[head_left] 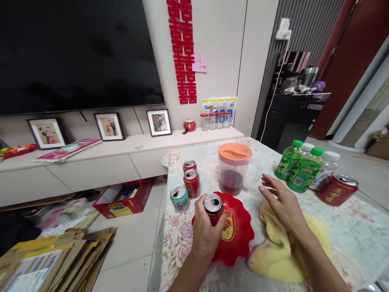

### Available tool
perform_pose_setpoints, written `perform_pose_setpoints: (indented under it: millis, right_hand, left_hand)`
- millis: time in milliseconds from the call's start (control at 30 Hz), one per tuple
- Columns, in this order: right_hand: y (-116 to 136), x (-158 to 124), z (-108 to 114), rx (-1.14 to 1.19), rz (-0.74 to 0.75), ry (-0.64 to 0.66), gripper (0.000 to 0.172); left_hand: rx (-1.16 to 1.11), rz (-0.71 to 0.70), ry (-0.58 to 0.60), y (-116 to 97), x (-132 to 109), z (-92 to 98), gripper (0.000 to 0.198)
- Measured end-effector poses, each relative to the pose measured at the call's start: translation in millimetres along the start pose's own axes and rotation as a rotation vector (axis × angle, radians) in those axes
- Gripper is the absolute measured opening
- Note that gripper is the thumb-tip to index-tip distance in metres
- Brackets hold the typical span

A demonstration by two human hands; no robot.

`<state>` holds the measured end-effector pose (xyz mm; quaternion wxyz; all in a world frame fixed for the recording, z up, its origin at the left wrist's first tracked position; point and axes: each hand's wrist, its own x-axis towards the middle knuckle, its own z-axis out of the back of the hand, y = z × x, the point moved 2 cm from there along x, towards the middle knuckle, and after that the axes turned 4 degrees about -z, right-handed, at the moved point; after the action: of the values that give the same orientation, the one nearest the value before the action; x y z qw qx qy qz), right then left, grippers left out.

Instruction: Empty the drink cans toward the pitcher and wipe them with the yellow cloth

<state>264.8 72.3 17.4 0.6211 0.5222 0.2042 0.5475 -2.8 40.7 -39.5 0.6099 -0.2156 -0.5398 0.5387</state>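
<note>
My left hand (204,235) wraps round an opened red drink can (213,205), held upright over the left part of a scalloped red plate (243,235). Nothing is in my right hand (281,200); its fingers are apart, above a crumpled yellow cloth (273,259) and near the handle of a clear plastic pitcher (232,174). That pitcher has an orange lid (235,152) and dark liquid in its lower part. Left of it stand two opened red cans (192,184) and a teal can (180,198), also opened.
Green-capped bottles (304,172), white-capped bottles (330,164) and a large red can (337,190) stand at the table's right. Behind is a low white cabinet (130,148) with framed photos and jars. Cardboard (75,259) and a red box (127,202) lie on the floor at left.
</note>
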Motion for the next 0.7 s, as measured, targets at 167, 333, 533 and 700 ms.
perform_pose_setpoints:
  millis: [167,333,533,700]
  right_hand:
    - [-7.0,23.1,-19.0,0.207,-0.088,-0.065,0.077]
    - [-1.3,44.5,-37.0,0.422,-0.1,-0.02,0.069]
    - [1.0,57.3,-56.6,0.599,-0.057,-0.059,0.055]
    - [-0.9,64.8,-62.5,0.693,-0.042,-0.133,0.048]
  left_hand:
    - [0.025,-0.009,-0.009,1.4,0.2,-4.2,0.066]
    - [0.005,0.007,0.002,-1.2,7.0,-5.6,0.069]
    - [-0.025,0.013,0.011,-0.7,8.6,-6.4,0.071]
    - [-0.016,-0.028,-0.034,4.7,3.9,-9.9,0.07]
